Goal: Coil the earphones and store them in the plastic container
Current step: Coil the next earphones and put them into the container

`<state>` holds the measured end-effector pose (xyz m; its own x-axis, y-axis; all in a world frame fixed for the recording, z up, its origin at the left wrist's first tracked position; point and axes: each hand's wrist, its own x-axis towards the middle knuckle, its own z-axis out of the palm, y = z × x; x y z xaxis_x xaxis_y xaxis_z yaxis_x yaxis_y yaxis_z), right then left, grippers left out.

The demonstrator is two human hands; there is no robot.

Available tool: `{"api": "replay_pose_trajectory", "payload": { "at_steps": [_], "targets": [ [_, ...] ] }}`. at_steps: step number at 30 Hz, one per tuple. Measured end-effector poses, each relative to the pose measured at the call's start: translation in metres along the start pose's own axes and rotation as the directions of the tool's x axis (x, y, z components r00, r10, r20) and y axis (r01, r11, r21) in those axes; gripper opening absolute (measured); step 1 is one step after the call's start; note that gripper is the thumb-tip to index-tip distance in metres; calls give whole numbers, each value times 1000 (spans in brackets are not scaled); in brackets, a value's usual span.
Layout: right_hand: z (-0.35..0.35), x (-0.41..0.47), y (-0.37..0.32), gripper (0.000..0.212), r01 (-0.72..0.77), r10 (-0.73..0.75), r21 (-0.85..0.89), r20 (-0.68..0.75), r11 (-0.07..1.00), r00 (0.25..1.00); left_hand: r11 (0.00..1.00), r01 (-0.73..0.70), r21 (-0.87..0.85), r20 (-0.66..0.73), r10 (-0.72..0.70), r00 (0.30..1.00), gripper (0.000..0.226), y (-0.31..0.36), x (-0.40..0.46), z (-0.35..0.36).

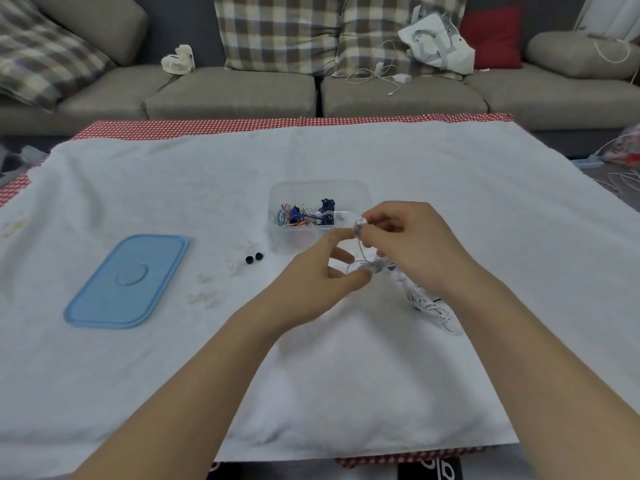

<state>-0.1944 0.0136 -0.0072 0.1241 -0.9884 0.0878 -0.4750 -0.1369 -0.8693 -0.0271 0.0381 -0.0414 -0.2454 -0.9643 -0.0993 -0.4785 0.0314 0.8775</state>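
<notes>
A clear plastic container [277, 199] stands lidless in the middle of the white towel, with coiled blue, orange and dark earphones inside. Just in front of it both hands hold white earphones [431, 304], whose loose cable trails onto the towel to the right. My left hand [322, 275] pinches the cable near its thumb and fingers. My right hand [412, 237] holds an earbud end at its fingertips above the left hand. The thin cable between the hands is blurred.
The container's blue lid [128, 282] lies flat at the left. Two black ear tips [254, 258] and several clear ear tips [204, 292] are scattered between lid and container. A grey sofa [228, 95] with cushions, a small fan and cables stands behind the table.
</notes>
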Motion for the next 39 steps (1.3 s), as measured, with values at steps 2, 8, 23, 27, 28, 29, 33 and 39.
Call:
{"api": "replay_pose_trajectory", "payload": {
  "at_steps": [2, 8, 23, 27, 28, 29, 33, 39],
  "targets": [
    [7, 0, 2, 7, 0, 0, -4, 40, 1000, 999, 1000, -10, 17, -35, 10, 999, 24, -3, 3, -1],
    [20, 0, 7, 3, -36, 36, 2, 140, 999, 990, 995, 40, 95, -92, -31, 995, 16, -17, 7, -10],
    [61, 3, -1, 10, -150, 104, 210, 216, 966, 971, 874, 301, 381, -369, -155, 917, 25, -63, -15, -87],
    [70, 4, -4, 5, -132, 96, 139, 242, 981, 966, 847, 374, 379, -427, -198, 882, 25, -70, -19, -102],
    [70, 4, -4, 3, -136, 97, 145, 246, 980, 964, 846, 381, 374, -452, -192, 871, 25, -72, -19, -105],
    [73, 4, -5, 5, -137, 96, 149, 254, 979, 963, 844, 390, 367, -478, -188, 858, 26, -74, -21, -110],
    [80, 6, -8, 11, -143, 102, 135, 269, 981, 958, 820, 414, 396, -511, -177, 841, 31, -82, -27, -121],
    [91, 8, -16, 19, -213, 147, 180, 319, 960, 936, 849, 339, 405, -383, -179, 906, 15, -88, -33, -126]
  ]
}}
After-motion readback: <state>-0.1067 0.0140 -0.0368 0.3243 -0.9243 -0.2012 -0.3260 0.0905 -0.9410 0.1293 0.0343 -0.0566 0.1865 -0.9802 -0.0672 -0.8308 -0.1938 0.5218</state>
